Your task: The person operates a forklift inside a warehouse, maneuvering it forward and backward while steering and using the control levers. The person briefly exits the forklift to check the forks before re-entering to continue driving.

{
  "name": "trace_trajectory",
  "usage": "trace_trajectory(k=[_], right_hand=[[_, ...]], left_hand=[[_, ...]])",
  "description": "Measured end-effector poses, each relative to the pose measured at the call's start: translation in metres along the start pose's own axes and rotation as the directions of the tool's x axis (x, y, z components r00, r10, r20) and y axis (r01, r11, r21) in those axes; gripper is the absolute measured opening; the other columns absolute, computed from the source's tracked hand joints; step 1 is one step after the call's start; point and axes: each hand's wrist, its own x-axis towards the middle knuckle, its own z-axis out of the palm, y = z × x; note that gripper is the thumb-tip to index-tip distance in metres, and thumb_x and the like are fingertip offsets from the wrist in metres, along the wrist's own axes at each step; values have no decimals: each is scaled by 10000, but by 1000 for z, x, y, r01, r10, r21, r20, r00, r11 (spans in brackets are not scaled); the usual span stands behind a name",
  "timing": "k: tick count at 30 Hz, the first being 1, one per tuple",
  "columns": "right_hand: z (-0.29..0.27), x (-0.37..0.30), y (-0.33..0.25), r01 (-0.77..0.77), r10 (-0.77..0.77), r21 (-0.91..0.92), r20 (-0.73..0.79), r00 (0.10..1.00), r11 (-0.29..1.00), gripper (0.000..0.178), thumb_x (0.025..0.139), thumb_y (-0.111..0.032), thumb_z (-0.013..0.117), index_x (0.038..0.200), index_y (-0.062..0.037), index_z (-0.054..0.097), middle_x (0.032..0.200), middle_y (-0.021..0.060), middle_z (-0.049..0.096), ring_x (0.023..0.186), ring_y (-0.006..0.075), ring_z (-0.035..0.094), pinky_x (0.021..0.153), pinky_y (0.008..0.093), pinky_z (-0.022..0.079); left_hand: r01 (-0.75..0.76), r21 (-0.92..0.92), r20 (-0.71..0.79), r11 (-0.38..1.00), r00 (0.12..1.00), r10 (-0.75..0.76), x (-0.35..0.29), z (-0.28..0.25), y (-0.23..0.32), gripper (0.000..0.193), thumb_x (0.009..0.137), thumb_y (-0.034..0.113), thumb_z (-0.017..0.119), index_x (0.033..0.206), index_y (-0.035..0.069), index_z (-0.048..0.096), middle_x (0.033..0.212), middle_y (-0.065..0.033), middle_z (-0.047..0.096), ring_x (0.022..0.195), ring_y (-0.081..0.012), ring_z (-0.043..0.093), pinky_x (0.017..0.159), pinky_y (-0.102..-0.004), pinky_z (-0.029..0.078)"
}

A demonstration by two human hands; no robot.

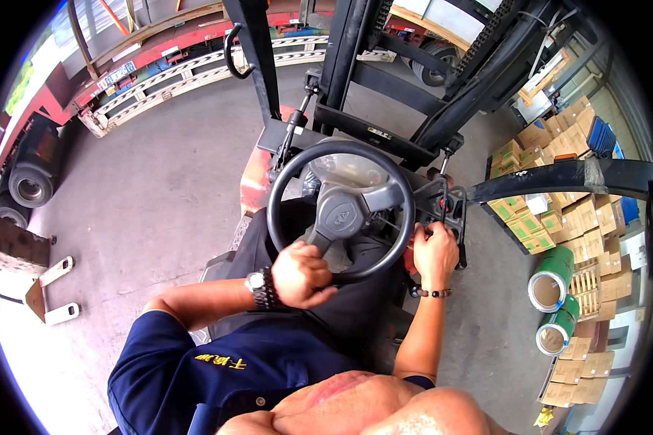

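Observation:
Seated at a forklift, I have my left hand (301,274) closed on the lower left of a black steering wheel (408,210). The fist hides that part of the rim and the lower spoke's end. A watch with a dark band (261,288) is on that wrist. To the right of the wheel, my right hand (435,254) curls its fingers at the hydraulic control levers (460,235). Its fingers seem wrapped round one lever, whose grip they cover. A dark bead bracelet (434,293) circles the right wrist.
The forklift mast (399,87) rises ahead. A black overhead-guard post (566,177) crosses the right side. Stacked cartons (580,217) and green rolls (551,279) stand at right. A red truck trailer (87,90) spans the far left, with a pallet jack (54,290) nearer.

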Motion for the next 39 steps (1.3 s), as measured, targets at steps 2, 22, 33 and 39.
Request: trace_trajectory(k=[2, 22, 33, 39], right_hand=[[-2, 1, 2, 9, -9, 9, -7, 1000, 1000, 360, 1006, -438, 808, 1010, -78, 804, 986, 171, 788, 942, 425, 774, 824, 568, 598], [5, -7, 2, 51, -52, -44, -43, 998, 998, 352, 993, -427, 821, 1000, -76, 817, 945, 174, 798, 894, 416, 782, 786, 551, 613], [6, -14, -9, 18, -18, -40, -20, 1000, 999, 356, 999, -430, 810, 1009, -74, 822, 919, 168, 795, 907, 412, 778, 795, 545, 608], [6, 4, 5, 21, -22, -41, -26, 999, 999, 362, 1008, -433, 799, 994, -71, 807, 943, 189, 788, 910, 433, 773, 811, 566, 604]], left_hand=[[-74, -14, 46, 997, 996, 75, 12, 18, 4, 396, 898, 381, 846, 701, 152, 590, 716, -7, 610, 773, -268, 602, 718, -446, 481], [-295, -153, -180, 943, 947, 267, 118, 99, 17, 370, 902, 333, 854, 660, 152, 641, 648, -22, 638, 693, -293, 633, 651, -458, 483], [-259, -151, -137, 954, 961, 240, 95, 105, 10, 355, 910, 334, 847, 685, 159, 635, 657, -11, 621, 710, -282, 634, 673, -448, 496], [-267, -127, -75, 955, 963, 259, 102, 110, 9, 368, 896, 320, 870, 685, 172, 607, 672, 11, 590, 743, -252, 620, 687, -425, 486]])
